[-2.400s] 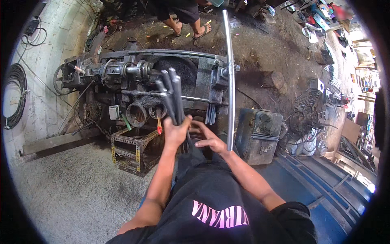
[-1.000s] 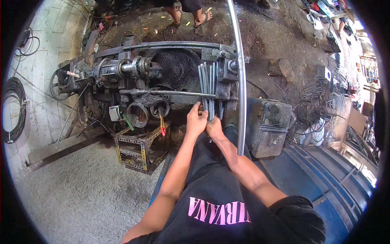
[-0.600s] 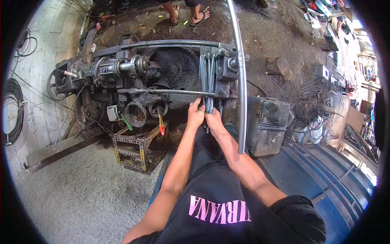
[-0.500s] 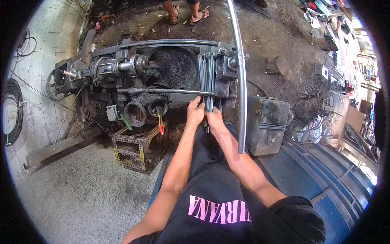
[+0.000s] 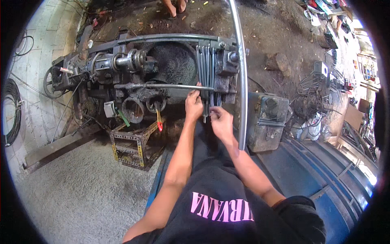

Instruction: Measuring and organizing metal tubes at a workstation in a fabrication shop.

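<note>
A row of slim grey metal rods [image 5: 206,65] lies across the two rails at the right end of a greasy machine frame. Their near ends stick out past the front rail [image 5: 174,86] toward me. My left hand [image 5: 194,106] is at the left side of these near ends, its fingers bent against the rods and one fingertip up by the rail. On the other side, my right hand [image 5: 222,121] has its fingers curled and the tips pinched at a rod's near end. Part of the left hand's grip is hidden behind its own knuckles.
A long shiny pipe [image 5: 242,77] runs upright in view just right of the rods. Beyond it stands a grimy metal box [image 5: 266,134]. A slotted-angle stand [image 5: 138,148] is at left below the machine's spindle [image 5: 132,61]. Another person's feet [image 5: 174,9] are at the far side.
My right hand has drawn back from the rods, toward me and to the right. The rods now lie more evenly side by side. The other person's feet sit farther up in view.
</note>
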